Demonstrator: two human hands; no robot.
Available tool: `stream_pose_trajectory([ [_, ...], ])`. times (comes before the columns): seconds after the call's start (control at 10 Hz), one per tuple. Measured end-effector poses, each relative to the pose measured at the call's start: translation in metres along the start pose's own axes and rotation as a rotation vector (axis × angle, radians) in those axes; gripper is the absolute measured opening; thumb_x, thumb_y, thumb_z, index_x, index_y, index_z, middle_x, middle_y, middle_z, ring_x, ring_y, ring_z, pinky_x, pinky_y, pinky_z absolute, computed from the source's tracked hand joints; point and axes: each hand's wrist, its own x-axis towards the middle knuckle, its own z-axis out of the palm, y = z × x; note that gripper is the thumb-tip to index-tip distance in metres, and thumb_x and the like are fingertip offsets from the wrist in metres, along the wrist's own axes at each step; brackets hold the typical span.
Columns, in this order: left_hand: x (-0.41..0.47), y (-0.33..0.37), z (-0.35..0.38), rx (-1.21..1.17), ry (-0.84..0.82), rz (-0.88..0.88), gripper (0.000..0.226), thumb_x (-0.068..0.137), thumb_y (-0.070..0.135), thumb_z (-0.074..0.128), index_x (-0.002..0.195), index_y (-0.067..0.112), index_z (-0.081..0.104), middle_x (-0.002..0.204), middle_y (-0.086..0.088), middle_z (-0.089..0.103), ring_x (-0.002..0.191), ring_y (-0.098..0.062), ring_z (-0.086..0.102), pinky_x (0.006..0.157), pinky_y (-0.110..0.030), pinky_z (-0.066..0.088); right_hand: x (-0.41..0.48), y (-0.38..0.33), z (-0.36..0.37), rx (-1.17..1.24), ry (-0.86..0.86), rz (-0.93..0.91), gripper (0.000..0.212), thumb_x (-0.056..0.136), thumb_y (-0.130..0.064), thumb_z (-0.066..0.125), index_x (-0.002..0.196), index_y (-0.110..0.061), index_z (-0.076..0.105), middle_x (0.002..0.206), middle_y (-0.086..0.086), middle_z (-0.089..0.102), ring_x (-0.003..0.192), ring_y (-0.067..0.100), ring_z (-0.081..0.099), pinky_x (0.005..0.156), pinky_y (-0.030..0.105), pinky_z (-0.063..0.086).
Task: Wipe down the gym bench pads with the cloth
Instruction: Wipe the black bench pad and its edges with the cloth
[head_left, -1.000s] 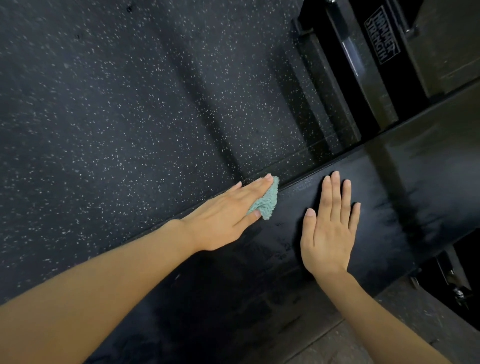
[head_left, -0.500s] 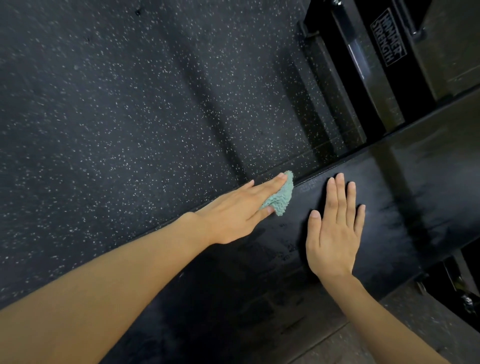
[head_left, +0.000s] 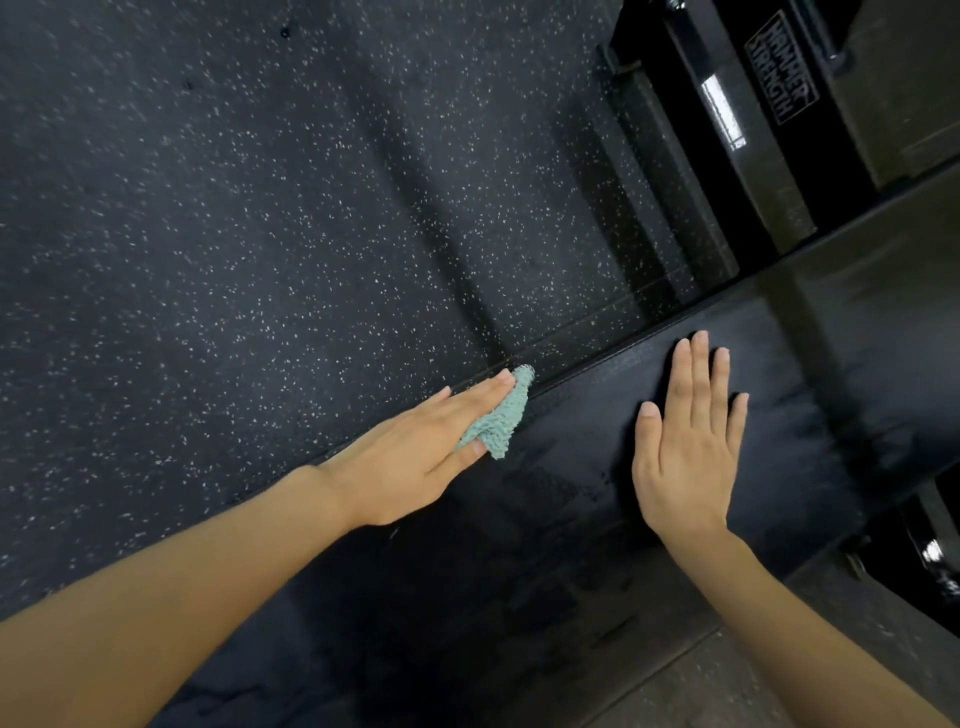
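Teal cloth (head_left: 498, 421), white-speckled black floor (head_left: 260, 234)

The right hand (head_left: 685, 447) lies flat on the bench pad (head_left: 831, 374) just right of the cloth (head_left: 500, 422), blocking that way; beyond it, bare pad, black frame (head_left: 810, 171) behind.
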Motion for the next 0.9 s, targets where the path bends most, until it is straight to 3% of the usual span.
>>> stream_pose_trajectory([
  [0.2,0.013,0.007,-0.001,-0.010,0.007,0.032,0.059,0.107,0.024,0.031,0.155,0.034,-0.002,0.146,0.038,-0.006,0.106,0.045,-0.018,0.098,0.007,-0.013,-0.008,-0.012,0.004,-0.011,0.000,0.007,0.062,0.100,-0.036,0.018,0.158,-0.014,0.007,0.166,0.001,0.002,0.153,0.020,-0.003,0.122,0.047,0.001],
  [0.3,0.025,0.007,0.001,0.005,0.034,0.064,0.059,0.107,0.026,0.030,0.156,0.035,-0.002,0.154,0.032,-0.003,0.116,0.040,-0.011,0.109,0.000,-0.009,-0.021,-0.024,0.004,-0.011,-0.014,-0.044,0.062,0.100,-0.034,0.019,0.157,-0.012,0.010,0.166,0.002,0.004,0.153,0.018,-0.001,0.122,0.043,0.001],
  [0.5,0.023,-0.001,0.001,0.020,0.039,0.096,0.061,0.107,0.026,0.032,0.157,0.031,-0.002,0.161,0.024,0.000,0.142,0.015,0.004,0.114,-0.007,-0.005,-0.054,-0.045,0.007,0.002,-0.102,-0.220,0.061,0.101,-0.029,0.026,0.157,-0.010,0.014,0.165,0.004,0.009,0.153,0.019,0.002,0.123,0.044,0.003],
  [0.6,0.013,-0.008,0.002,0.010,0.036,0.108,0.062,0.107,0.024,0.033,0.157,0.030,-0.001,0.162,0.022,0.001,0.145,0.011,0.007,0.116,-0.008,-0.003,-0.068,-0.053,0.009,0.005,-0.142,-0.283,0.059,0.102,-0.029,0.025,0.157,-0.012,0.013,0.166,0.002,0.008,0.153,0.019,0.002,0.123,0.043,0.003],
  [0.8,-0.027,-0.023,0.000,-0.035,-0.019,0.086,0.063,0.107,0.022,0.034,0.155,0.036,-0.004,0.149,0.037,-0.004,0.115,0.042,-0.007,0.103,0.005,-0.005,-0.075,-0.060,0.012,-0.024,-0.128,-0.276,0.059,0.101,-0.029,0.025,0.157,-0.012,0.016,0.165,0.002,0.011,0.153,0.018,0.006,0.123,0.042,0.005],
  [0.9,-0.048,-0.034,-0.002,-0.016,-0.065,0.071,0.063,0.107,0.024,0.032,0.154,0.039,-0.007,0.150,0.037,-0.006,0.109,0.044,-0.013,0.099,0.008,-0.009,-0.076,-0.060,0.012,-0.030,-0.128,-0.273,0.059,0.101,-0.029,0.025,0.157,-0.012,0.017,0.166,0.001,0.010,0.153,0.018,0.006,0.123,0.042,0.005],
])
